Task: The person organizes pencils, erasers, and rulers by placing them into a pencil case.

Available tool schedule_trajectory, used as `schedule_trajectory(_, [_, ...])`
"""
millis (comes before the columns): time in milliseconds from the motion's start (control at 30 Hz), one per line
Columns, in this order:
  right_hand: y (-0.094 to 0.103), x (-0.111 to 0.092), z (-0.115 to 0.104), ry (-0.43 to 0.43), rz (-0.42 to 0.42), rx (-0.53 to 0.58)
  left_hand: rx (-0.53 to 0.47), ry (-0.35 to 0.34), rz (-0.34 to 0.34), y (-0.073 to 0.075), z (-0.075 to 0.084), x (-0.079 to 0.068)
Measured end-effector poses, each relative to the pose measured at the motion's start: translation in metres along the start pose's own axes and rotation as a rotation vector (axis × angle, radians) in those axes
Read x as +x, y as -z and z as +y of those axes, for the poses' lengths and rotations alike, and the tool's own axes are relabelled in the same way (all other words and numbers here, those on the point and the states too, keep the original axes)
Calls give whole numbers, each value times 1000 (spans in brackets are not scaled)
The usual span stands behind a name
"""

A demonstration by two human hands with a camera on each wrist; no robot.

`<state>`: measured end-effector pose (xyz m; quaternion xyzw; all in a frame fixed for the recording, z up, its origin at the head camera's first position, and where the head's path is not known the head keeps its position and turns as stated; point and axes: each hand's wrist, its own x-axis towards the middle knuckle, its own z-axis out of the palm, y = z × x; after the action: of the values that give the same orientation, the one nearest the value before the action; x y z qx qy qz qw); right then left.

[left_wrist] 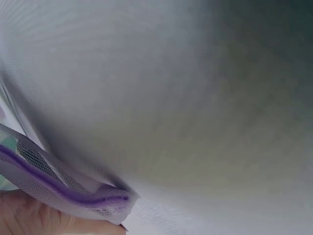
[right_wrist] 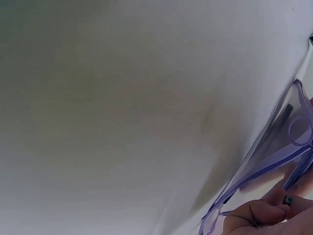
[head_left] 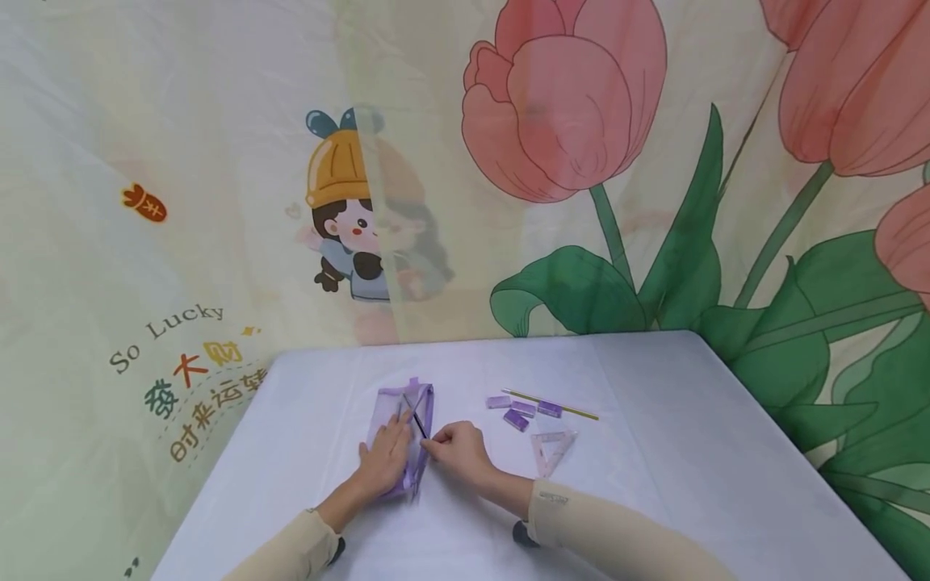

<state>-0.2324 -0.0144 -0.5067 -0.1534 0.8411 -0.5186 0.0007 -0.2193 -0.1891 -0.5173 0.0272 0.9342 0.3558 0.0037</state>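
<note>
A see-through purple mesh pencil pouch [head_left: 383, 406] lies lengthwise on the table, its dark purple zipper edge along the right side. My left hand [head_left: 385, 460] rests on the pouch with its fingers stretched forward over it and the thumb out to the side. In the left wrist view the thumb [left_wrist: 93, 226] lies against a corner of the pouch. My right hand [head_left: 461, 450] pinches the near end of a slim dark pen-like stick [head_left: 418, 423], whose far end overlaps the pouch. The right wrist view shows the pinching fingers [right_wrist: 259, 213] at the pouch's purple trim [right_wrist: 254, 176].
Right of the pouch, several small purple-wrapped blocks like erasers [head_left: 516, 420] lie grouped beside a yellow-and-dark pencil [head_left: 577, 411]. A clear pinkish set square [head_left: 539, 453] sits nearer. The white-covered table [head_left: 654, 484] meets a printed curtain [head_left: 436, 339] at its back edge.
</note>
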Motion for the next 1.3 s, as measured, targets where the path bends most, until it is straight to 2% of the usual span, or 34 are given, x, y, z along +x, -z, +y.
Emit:
schedule_trajectory(233, [-15,5,-10,-16,4,0,1,9,5,-1,-1,1])
schedule_trajectory(400, [-22,6,-12,-32,-24,-3,-8,11,3,-1,-1,3])
schedule_trajectory(567, [-22,3,-8,43,-113,-97,2,17,2,-1,0,2])
schedule_trajectory(700, [-15,1,-9,90,-214,-149,19,29,-8,-1,-1,1])
schedule_trajectory(800, [-6,1,-11,126,-242,-188,31,31,-16,-1,-1,1])
schedule_trajectory(900, [4,-3,-8,238,-233,-334,42,33,-23,-3,-1,1])
schedule_trajectory(1067, [22,-16,0,494,-209,-689,72,23,-29,-3,-2,1])
schedule_trajectory(1133, [28,-21,4,538,-218,-776,83,20,-31,-2,-2,1])
schedule_trajectory(1300, [39,-29,10,522,-239,-867,96,20,-32,-3,-2,3])
